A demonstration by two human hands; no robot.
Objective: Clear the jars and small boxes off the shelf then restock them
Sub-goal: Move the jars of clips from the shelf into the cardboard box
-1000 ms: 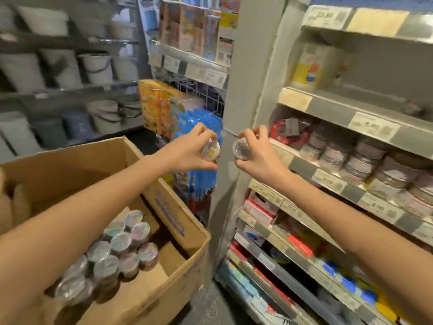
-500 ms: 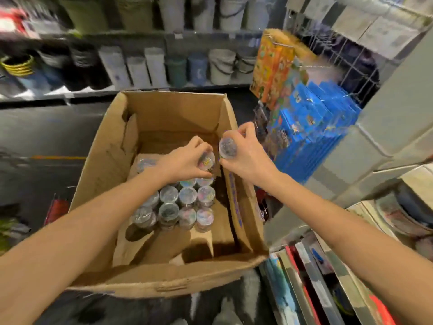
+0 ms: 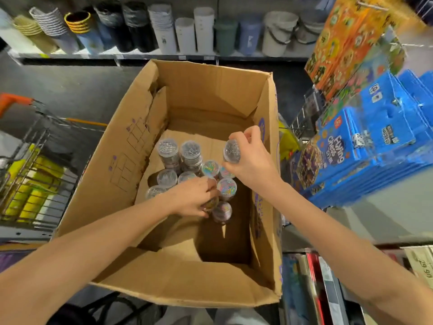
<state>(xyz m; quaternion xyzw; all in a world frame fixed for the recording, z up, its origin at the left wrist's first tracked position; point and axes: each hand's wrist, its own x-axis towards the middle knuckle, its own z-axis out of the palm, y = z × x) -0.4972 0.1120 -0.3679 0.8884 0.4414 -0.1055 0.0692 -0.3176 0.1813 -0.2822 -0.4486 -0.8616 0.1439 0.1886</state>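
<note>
An open cardboard box (image 3: 131, 146) stands below me, with several small clear round jars (image 3: 191, 151) packed upright inside. My left hand (image 3: 194, 198) is down among them, fingers curled round one jar (image 3: 210, 204) that stands in the group. My right hand (image 3: 250, 158) hovers over the box's right side and pinches another clear jar (image 3: 232, 150) above the others, lid facing me.
A wire shopping trolley (image 3: 30, 165) with yellow items stands left of the box. Blue game boxes (image 3: 375, 141) and orange packs (image 3: 344, 43) hang at right. Buckets and bins (image 3: 187, 31) line a far shelf. Shelf edges (image 3: 323, 287) run at lower right.
My view swung from the shelf down to the box. Both hands carried their jars down into it; the left one has lowered its jar among the packed jars.
</note>
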